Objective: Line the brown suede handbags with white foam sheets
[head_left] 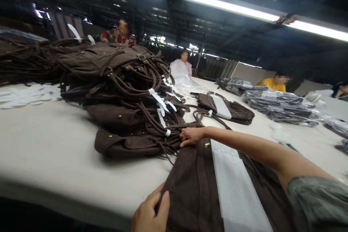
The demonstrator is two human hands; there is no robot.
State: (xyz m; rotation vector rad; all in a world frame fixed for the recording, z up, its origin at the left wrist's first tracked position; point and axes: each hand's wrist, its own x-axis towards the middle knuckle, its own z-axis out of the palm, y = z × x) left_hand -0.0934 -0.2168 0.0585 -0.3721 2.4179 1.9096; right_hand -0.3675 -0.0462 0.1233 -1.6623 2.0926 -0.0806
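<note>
A dark brown handbag lies on the table right in front of me, with a wide white strip across it. My left hand grips the bag's near left edge between thumb and fingers. Farther up, my right hand reaches across from the right, its fingers curled over the bag's top corner. The bag's handles extend beyond that hand. Beside it rises a tall pile of similar brown handbags, with white wrapping on several handles.
Another brown bag with a white band lies farther back on the white table. Plastic-wrapped bags are stacked at the right. White cut-out pieces lie at the left. Several people work across the table, one near clear plastic.
</note>
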